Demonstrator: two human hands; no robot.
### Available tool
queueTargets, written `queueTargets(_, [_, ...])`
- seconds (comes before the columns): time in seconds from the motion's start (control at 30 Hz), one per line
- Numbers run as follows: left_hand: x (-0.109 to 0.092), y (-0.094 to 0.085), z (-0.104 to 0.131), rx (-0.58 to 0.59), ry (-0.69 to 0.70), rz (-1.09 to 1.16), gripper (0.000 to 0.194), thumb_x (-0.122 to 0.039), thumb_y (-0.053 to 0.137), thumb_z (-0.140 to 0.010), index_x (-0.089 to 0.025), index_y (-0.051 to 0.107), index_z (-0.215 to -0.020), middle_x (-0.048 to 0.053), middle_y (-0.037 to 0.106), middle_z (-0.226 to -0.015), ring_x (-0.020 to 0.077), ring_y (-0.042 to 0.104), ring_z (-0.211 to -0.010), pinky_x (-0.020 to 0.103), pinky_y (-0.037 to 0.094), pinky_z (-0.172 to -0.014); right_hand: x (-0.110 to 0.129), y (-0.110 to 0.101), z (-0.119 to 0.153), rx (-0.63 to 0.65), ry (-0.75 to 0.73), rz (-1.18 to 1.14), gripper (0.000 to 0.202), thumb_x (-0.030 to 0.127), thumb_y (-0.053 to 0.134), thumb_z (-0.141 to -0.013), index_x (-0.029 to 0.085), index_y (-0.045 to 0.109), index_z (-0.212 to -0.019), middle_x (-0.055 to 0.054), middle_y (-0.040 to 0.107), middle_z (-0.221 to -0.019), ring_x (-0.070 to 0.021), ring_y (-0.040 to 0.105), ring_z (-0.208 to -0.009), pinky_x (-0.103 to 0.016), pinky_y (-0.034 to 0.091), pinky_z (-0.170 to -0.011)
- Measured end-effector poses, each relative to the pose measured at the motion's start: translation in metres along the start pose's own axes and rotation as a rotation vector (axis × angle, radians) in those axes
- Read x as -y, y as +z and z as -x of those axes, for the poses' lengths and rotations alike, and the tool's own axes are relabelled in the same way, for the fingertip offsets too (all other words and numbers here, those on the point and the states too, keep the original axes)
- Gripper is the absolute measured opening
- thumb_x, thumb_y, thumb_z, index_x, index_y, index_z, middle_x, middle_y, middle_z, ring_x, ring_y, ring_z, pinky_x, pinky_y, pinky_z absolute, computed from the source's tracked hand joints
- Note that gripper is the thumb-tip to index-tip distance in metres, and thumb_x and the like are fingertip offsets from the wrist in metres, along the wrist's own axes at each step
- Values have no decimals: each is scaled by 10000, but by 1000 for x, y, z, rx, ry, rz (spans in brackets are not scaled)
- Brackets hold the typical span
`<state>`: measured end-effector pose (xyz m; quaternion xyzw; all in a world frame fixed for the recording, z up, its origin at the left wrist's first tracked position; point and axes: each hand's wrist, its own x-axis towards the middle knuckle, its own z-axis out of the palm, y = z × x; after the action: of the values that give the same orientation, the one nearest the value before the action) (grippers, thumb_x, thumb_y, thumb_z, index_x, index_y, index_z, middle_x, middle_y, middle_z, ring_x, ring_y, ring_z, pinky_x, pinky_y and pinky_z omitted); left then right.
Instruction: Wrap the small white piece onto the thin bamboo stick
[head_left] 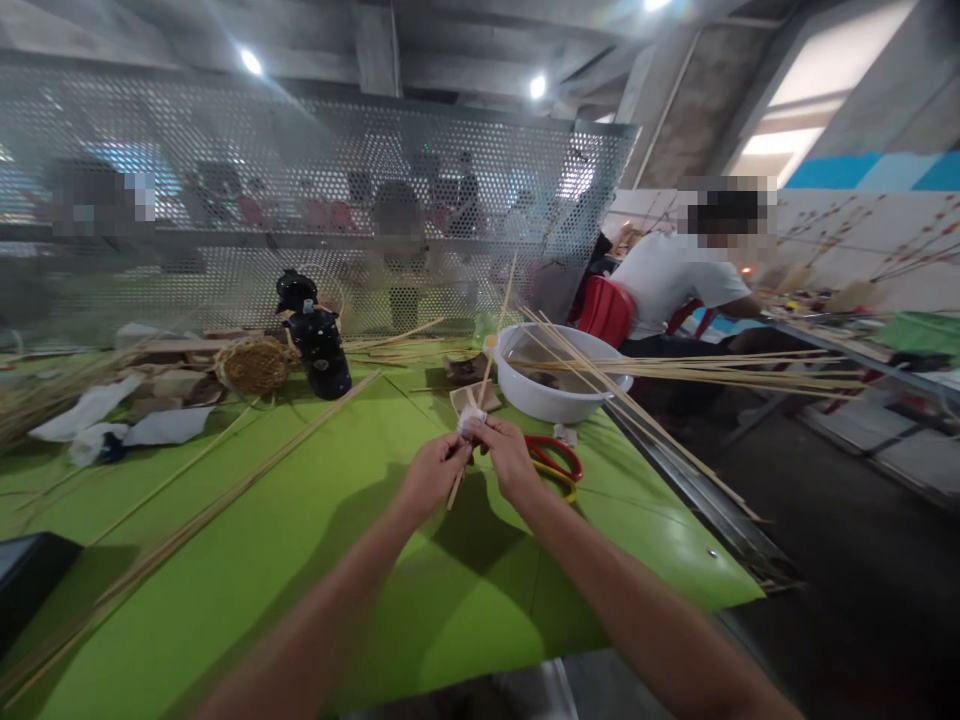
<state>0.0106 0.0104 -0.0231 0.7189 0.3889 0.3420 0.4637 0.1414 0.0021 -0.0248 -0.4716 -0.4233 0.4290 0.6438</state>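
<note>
Above the green table, both of my hands meet at a thin bamboo strip that slants up and away from me. A crumpled white paper or cloth wad sits around the strip at my fingertips. My left hand is closed in a pinch on the strip, just below the wad. My right hand is closed on the wad from the other side. Scissors with red and yellow loops lie beside my right hand, their blades hidden. Behind my fingers is a small brown piece.
A white basin with long bamboo strips jutting past the table's right edge stands ahead. Left are a dark bottle, a small woven basket, crumpled paper and long strips. A person sits at another table.
</note>
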Motion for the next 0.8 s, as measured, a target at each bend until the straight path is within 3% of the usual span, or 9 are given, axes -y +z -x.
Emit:
queueTargets(0.3, [-8,8,10,17,-14,-29,282,-403,483,-838,-180,533,-673,-28,473,-589,129,423,-572,247,310,-561,4,-8,-7,-166,-15,-41,250,387,675,-664,182,575,-561,32,499,-518,-110,367,-512,-264,272,-516])
queueTargets(0.43, [-7,1,8,-76,-45,-67,266,-382,479,-840,-180,527,-675,-25,494,-600,130,434,-578,247,313,-564,-1,-3,0,-67,33,-45,240,412,670,-680,182,622,-634,29,531,-559,-115,385,-523,-261,290,-531])
queueTargets(0.57, [-4,-3,4,-80,-41,-28,260,-389,482,-844,-178,556,-712,-26,509,-610,127,435,-570,242,317,-557,-7,4,6,43,53,-45,226,398,667,-681,186,623,-617,23,534,-578,-124,401,-546,-264,306,-545])
queueTargets(0.8, [-9,11,9,-11,-18,-71,267,-370,479,-853,-181,553,-679,-23,505,-594,131,453,-574,238,318,-554,5,-9,-8,-176,34,-67,229,348,700,-621,190,548,-558,38,467,-528,-109,346,-521,-263,265,-517])
